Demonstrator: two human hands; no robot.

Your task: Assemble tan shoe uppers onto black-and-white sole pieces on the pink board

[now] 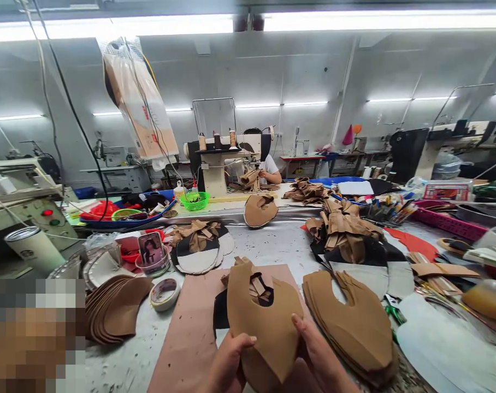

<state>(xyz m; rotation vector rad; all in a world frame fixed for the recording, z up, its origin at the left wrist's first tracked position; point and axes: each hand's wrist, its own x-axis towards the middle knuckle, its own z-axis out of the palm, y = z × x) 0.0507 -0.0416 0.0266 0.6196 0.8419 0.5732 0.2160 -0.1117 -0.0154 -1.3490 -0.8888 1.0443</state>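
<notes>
Between my two hands is a tan cut piece (268, 327) with a deep notch at its top, raised over a pinkish-brown sheet (182, 333). My left hand (231, 357) grips its lower left edge, thumb on top. My right hand (311, 344) pinches its right edge, thumb on the face; the fingers beneath are mostly hidden. Behind the held piece, a black and white part (220, 316) and small tan strips partly show. A stack of similar tan pieces (350, 322) lies just right of my right hand.
Brown curved pieces (117, 308) and a tape roll (165, 295) lie left. Black-and-white parts with tan strips (199, 245) sit farther back. Green-handled scissors (393, 311) are at right. A person (269, 169) is behind a sewing machine (219, 164).
</notes>
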